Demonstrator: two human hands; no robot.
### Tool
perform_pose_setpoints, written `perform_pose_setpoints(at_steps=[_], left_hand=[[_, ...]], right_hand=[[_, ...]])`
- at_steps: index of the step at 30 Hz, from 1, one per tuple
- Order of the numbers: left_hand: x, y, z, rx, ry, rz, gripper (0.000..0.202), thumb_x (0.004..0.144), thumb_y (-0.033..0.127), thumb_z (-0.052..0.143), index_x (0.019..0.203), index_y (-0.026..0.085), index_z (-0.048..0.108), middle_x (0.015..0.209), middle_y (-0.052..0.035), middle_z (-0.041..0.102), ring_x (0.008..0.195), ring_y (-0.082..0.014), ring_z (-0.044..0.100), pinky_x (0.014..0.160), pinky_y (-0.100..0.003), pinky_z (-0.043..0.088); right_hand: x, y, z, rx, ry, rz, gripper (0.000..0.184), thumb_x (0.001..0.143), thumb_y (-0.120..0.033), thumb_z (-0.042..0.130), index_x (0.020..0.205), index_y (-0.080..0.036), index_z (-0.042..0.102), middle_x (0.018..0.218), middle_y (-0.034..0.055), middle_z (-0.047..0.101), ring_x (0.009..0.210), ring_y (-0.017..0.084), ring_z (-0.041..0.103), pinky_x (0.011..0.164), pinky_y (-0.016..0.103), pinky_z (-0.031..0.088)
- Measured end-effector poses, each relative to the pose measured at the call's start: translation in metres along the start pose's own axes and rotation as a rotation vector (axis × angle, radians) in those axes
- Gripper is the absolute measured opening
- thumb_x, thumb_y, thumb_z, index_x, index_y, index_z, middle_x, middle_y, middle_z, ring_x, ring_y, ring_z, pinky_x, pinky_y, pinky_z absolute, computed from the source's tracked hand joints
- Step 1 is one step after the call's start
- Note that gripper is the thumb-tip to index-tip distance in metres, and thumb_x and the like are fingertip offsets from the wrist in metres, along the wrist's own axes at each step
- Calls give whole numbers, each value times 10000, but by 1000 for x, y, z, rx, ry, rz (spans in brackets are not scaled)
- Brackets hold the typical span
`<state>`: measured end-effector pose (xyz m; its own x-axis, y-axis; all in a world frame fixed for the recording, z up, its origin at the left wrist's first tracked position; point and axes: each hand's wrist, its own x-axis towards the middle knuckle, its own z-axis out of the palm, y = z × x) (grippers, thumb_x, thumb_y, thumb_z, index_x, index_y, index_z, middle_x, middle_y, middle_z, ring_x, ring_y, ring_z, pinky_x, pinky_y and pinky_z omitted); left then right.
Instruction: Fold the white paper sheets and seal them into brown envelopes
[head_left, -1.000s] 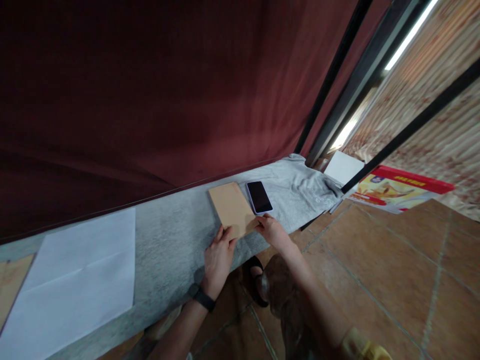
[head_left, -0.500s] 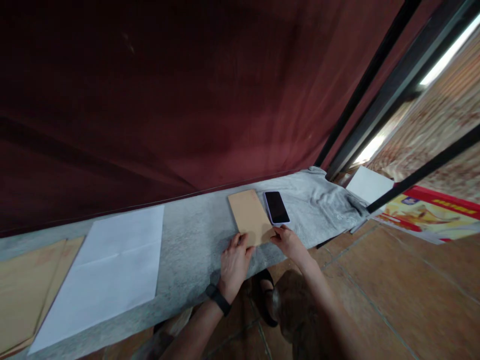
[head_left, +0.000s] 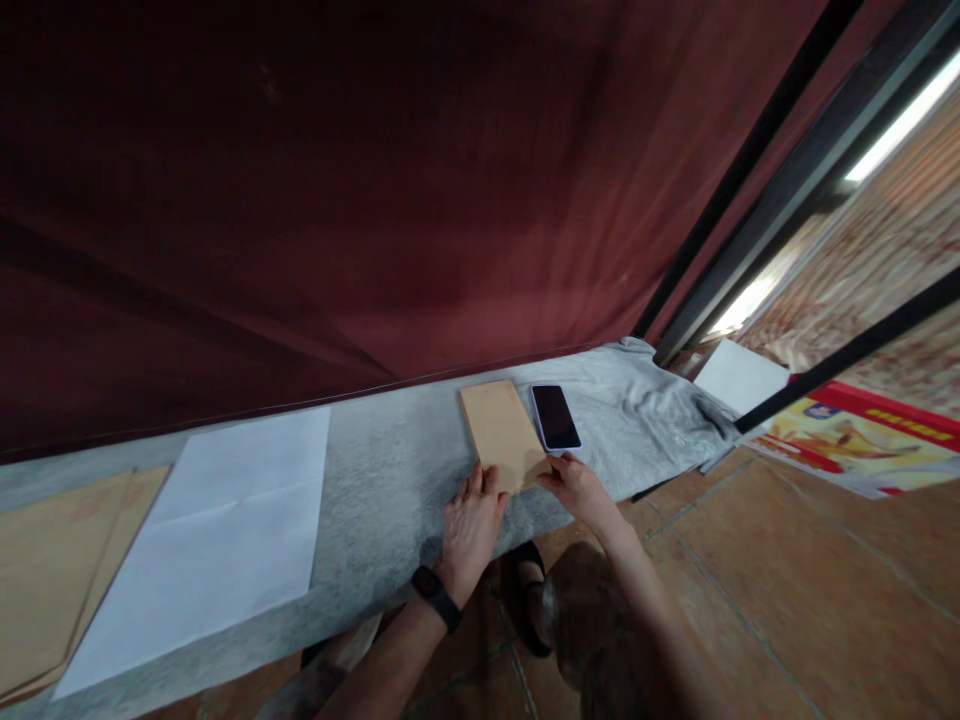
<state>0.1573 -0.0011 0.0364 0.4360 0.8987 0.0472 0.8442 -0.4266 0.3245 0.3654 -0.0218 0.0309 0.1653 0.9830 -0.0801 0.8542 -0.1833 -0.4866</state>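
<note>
A small tan paper envelope (head_left: 501, 428), possibly a stack of them, lies on the grey cloth-covered bench (head_left: 390, 470). At its near left corner, my left hand (head_left: 472, 515) has its fingers closed on the edge, a dark band around the wrist. My right hand (head_left: 576, 488) pinches the near right corner between thumb and fingers. Just right of the envelope lies a phone (head_left: 556, 417) with a dark screen and a pale case, apart from both hands.
White paper sheets (head_left: 217, 530) with a crease lie to the left, beside larger brown envelopes (head_left: 60, 570). A dark red curtain (head_left: 375, 220) hangs behind the bench. Black poles (head_left: 750, 170) stand at right, near a white box (head_left: 741, 376) and a red-and-yellow printed box (head_left: 870, 435) on the tiled floor.
The view has shifted very slightly. Both hands keep their places at the envelope's near corners, and nothing else has visibly moved.
</note>
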Motion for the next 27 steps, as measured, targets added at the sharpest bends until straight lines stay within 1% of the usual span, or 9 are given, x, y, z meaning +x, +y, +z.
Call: perform_pose_setpoints(at_steps=[5,9,12,15,17,19,21,23,27], left_hand=[[0,0,0,-52,12,7,374,981,271,539,1352,254,583,1475,-128,541,1241,-281,595,937,-384,532],[3,-6,3,-173,43,5,413,970,329,570,1373,238,566,1397,-129,608,1193,-279,623,947,-382,525],[14,-18,6,-387,117,-53,452,969,343,556,1402,215,542,1345,-149,642,1148,-275,653,956,-388,529],[33,-33,7,-701,176,-174,446,948,272,547,1381,166,559,1279,-165,674,1084,-252,688,955,-400,544],[43,-42,8,-859,193,-287,440,927,238,563,1357,147,576,1267,-173,683,1082,-246,699,967,-416,549],[50,-48,9,-1016,187,-375,421,927,214,563,1343,160,583,1341,-174,652,1176,-240,671,1020,-420,531],[55,-52,11,-1164,163,-420,407,945,195,534,1350,177,573,1431,-167,594,1280,-225,614,1072,-404,506],[60,-54,13,-1269,137,-450,404,962,179,500,1361,177,562,1466,-169,564,1324,-217,579,1091,-387,499],[73,-52,15,-1305,119,-472,441,947,134,487,1380,187,550,1488,-162,543,1355,-236,549,1101,-410,498]], right_hand=[[1,3,1,6,-1,-6,130,929,-244,602,940,-186,718,909,59,685,852,178,651,744,240,445],[-2,2,-1,18,26,21,213,980,-306,542,1008,-205,727,951,71,720,871,189,680,740,247,449],[-2,1,-6,-2,82,81,267,1003,-318,493,1066,-214,730,967,89,746,894,211,706,750,258,459],[5,-3,-12,6,213,115,322,1016,-318,451,1120,-193,728,1076,121,743,978,231,706,820,276,480],[18,-9,-16,36,306,105,346,1013,-277,430,1190,-163,704,1176,140,718,1052,234,689,901,287,482],[36,-18,-18,53,346,79,370,1002,-228,415,1256,-141,669,1217,151,702,1095,232,673,954,296,475],[58,-29,-19,44,331,53,391,993,-195,401,1297,-129,639,1219,157,695,1102,229,666,962,298,476],[79,-41,-18,20,300,45,413,985,-167,395,1337,-102,602,1261,174,670,1148,228,646,981,293,468],[110,-55,-8,-20,268,85,410,979,-158,420,1349,-65,571,1317,217,630,1234,256,602,1033,314,444]])
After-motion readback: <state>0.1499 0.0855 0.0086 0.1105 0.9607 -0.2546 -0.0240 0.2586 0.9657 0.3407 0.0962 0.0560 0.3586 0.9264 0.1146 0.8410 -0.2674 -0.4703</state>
